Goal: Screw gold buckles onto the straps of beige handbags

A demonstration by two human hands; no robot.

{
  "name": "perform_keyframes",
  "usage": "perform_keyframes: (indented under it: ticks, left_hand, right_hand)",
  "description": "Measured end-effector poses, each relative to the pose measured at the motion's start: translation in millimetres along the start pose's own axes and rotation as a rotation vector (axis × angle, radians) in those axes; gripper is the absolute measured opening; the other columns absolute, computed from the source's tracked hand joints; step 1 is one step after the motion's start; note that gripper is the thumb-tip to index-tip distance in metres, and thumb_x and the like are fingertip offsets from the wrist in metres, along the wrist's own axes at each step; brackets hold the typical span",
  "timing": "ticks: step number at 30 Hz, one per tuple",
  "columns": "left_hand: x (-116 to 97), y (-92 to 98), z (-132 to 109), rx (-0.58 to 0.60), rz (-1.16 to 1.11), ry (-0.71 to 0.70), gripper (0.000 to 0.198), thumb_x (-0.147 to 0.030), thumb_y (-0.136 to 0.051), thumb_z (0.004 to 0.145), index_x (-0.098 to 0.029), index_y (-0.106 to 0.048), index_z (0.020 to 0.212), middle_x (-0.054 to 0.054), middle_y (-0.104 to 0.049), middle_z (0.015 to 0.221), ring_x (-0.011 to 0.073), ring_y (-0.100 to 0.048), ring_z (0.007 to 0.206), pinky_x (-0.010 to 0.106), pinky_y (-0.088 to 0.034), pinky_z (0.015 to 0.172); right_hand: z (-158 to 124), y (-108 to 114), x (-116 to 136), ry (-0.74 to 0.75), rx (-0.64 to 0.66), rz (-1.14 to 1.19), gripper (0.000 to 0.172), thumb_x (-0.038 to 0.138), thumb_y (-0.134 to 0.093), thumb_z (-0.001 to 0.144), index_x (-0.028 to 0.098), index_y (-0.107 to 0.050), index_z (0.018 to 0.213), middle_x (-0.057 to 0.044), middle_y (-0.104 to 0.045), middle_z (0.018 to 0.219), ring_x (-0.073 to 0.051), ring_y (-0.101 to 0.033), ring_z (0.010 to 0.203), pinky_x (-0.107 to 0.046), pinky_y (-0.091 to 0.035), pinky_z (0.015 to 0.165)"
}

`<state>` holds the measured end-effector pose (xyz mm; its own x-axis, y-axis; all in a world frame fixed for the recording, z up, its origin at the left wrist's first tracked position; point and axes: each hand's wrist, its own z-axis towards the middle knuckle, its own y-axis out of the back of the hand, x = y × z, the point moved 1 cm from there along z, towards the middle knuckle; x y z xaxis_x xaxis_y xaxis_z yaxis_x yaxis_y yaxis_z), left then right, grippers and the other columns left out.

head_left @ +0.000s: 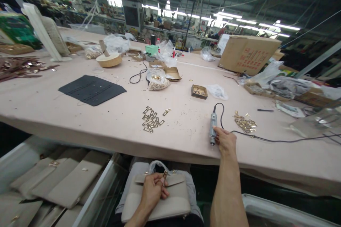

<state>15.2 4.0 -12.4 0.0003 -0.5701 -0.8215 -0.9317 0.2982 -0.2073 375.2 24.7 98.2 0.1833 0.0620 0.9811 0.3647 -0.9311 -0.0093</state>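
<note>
My left hand [152, 188] rests on a beige bag [170, 204] lying on my lap below the table edge; its fingers are pinched on a small gold metal fitting [164, 174] at the bag's flap. My right hand [226, 141] reaches over the table's near edge and touches the lower end of a grey corded electric screwdriver [212, 126] lying on the table, fingers curled beside it. A cluster of gold rectangular fittings [151, 118] lies left of the tool, and another pile of gold fittings [245, 123] lies to its right.
The pink table [112, 127] carries a black leather panel [92, 89], a small box of hardware [199, 91], bags of fittings [157, 79], a cardboard box [249, 54] and the tool's black cord [279, 140]. A bin of beige bags [61, 181] stands at lower left.
</note>
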Motion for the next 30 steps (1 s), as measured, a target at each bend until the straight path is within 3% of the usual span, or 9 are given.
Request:
perform_keyframes:
  ticks: [3, 6, 9, 11, 14, 20, 26, 30]
  left_hand:
    - [0.8, -0.1, 0.5, -0.008, 0.005, 0.011, 0.04, -0.045, -0.079, 0.07, -0.009, -0.067, 0.083, 0.009, -0.069, 0.069, 0.0171, -0.063, 0.04, 0.024, -0.049, 0.035]
    - [1.1, -0.2, 1.2, -0.01, 0.023, 0.014, 0.04, -0.046, -0.077, 0.071, -0.01, -0.066, 0.085, 0.008, -0.069, 0.068, 0.0169, -0.063, 0.04, 0.024, -0.048, 0.035]
    - [0.1, 0.1, 2.1, 0.008, 0.032, 0.008, 0.041, -0.047, -0.077, 0.071, -0.01, -0.066, 0.085, 0.009, -0.07, 0.07, 0.0172, -0.064, 0.041, 0.024, -0.049, 0.036]
    - [-0.4, 0.6, 3.3, 0.018, 0.032, 0.007, 0.043, -0.048, -0.078, 0.069, -0.01, -0.066, 0.084, 0.01, -0.07, 0.071, 0.0173, -0.064, 0.041, 0.025, -0.05, 0.037]
    - [0.0, 1.2, 5.4, 0.015, 0.028, 0.014, 0.045, -0.05, -0.079, 0.066, -0.011, -0.067, 0.083, 0.01, -0.07, 0.07, 0.0173, -0.063, 0.04, 0.025, -0.049, 0.036]
    - [-2.5, 0.3, 3.7, 0.009, 0.035, 0.006, 0.046, -0.052, -0.076, 0.066, -0.01, -0.066, 0.082, 0.009, -0.07, 0.069, 0.0169, -0.063, 0.04, 0.025, -0.049, 0.036]
    - [-3.9, -0.9, 1.5, 0.009, 0.032, 0.021, 0.044, -0.05, -0.077, 0.068, -0.01, -0.066, 0.083, 0.008, -0.068, 0.068, 0.0161, -0.063, 0.04, 0.023, -0.049, 0.036]
    - [-3.2, -1.1, 2.3, -0.001, 0.033, 0.025, 0.041, -0.048, -0.078, 0.07, -0.01, -0.066, 0.083, 0.008, -0.068, 0.068, 0.0165, -0.063, 0.04, 0.023, -0.048, 0.035]
  right_hand:
    - [-12.9, 4.0, 6.6, -0.074, 0.165, 0.246, 0.041, 0.027, -0.092, 0.055, 0.008, -0.068, 0.082, -0.008, -0.07, 0.07, -0.018, -0.067, 0.059, -0.029, -0.06, 0.052]
    - [-26.6, 5.2, 15.4, -0.131, 0.401, 0.435, 0.04, 0.015, -0.089, 0.057, 0.012, -0.067, 0.09, -0.005, -0.07, 0.084, -0.016, -0.069, 0.075, -0.034, -0.065, 0.076]
    - [-40.3, 1.4, 25.3, -0.19, 0.584, 0.556, 0.043, 0.015, -0.086, 0.065, 0.018, -0.065, 0.103, 0.0, -0.065, 0.089, -0.011, -0.064, 0.074, -0.029, -0.062, 0.073]
    - [-47.3, -2.2, 31.5, -0.237, 0.624, 0.625, 0.041, 0.023, -0.085, 0.073, 0.02, -0.064, 0.108, 0.003, -0.059, 0.083, -0.008, -0.058, 0.067, -0.026, -0.058, 0.065]
    - [-53.7, -6.2, 38.9, -0.281, 0.617, 0.683, 0.039, 0.03, -0.083, 0.077, 0.02, -0.064, 0.109, 0.007, -0.049, 0.072, -0.007, -0.051, 0.061, -0.023, -0.053, 0.062]
    - [-54.9, -5.3, 42.6, -0.208, 0.517, 0.662, 0.035, 0.022, -0.087, 0.073, 0.022, -0.058, 0.092, 0.006, -0.054, 0.076, -0.008, -0.055, 0.065, -0.029, -0.055, 0.073]
    - [-39.8, -7.8, 27.7, -0.166, 0.348, 0.671, 0.033, 0.028, -0.084, 0.077, 0.02, -0.055, 0.092, 0.0, -0.068, 0.097, -0.007, -0.059, 0.064, -0.03, -0.058, 0.073]
    - [-30.9, -18.9, 15.2, -0.101, 0.227, 0.779, 0.031, 0.025, -0.081, 0.079, 0.021, -0.052, 0.089, 0.008, -0.063, 0.084, -0.003, -0.052, 0.054, -0.023, -0.056, 0.067]
